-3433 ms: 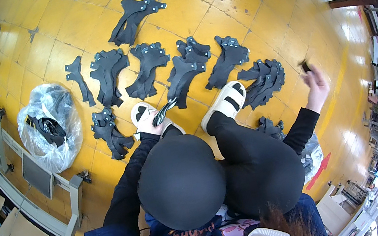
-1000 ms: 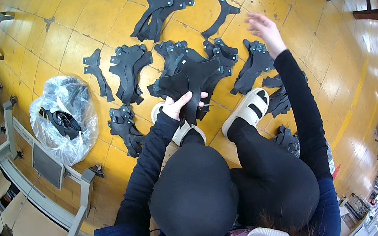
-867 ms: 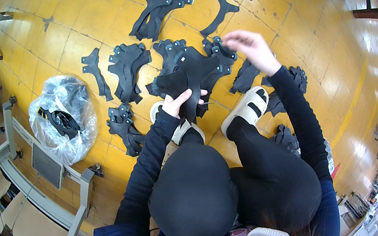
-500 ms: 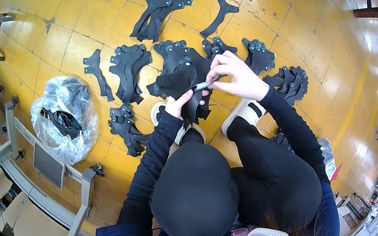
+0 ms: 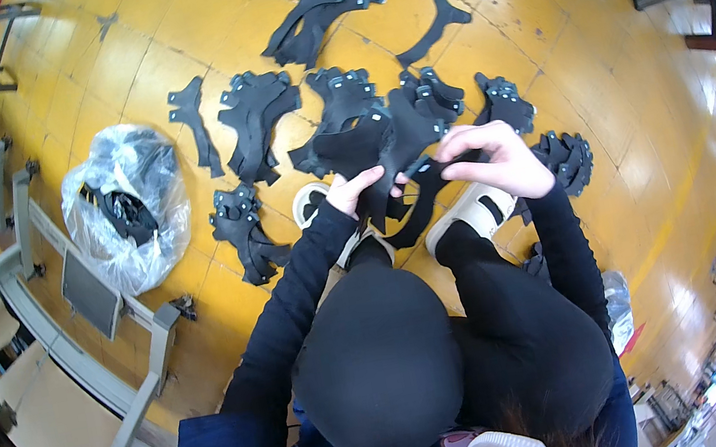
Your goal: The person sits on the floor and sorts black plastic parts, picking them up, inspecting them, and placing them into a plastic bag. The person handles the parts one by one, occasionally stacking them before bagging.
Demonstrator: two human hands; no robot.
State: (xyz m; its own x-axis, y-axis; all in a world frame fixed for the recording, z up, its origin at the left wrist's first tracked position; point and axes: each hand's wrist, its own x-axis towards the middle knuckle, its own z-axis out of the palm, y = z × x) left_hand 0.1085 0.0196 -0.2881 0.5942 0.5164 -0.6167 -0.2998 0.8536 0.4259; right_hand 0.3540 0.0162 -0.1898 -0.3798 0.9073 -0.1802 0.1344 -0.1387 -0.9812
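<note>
Black pieces lie in separate heaps [image 5: 262, 124] across the upper centre of the frame — this portion appears laid out. Mid-frame, the left hand [image 5: 359, 189] closes thumb over fingers on a stack [image 5: 405, 134]; just to its right, the right hand [image 5: 497, 163] pinches a strip [image 5: 421, 205] near one end. Apparently remaining: stack and strip — neither yet set down.

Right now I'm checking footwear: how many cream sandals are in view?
2, both worn: the left cream sandal is partly hidden by the left hand; the right cream sandal shows just below the right hand in the picture. Others may be hidden.
</note>
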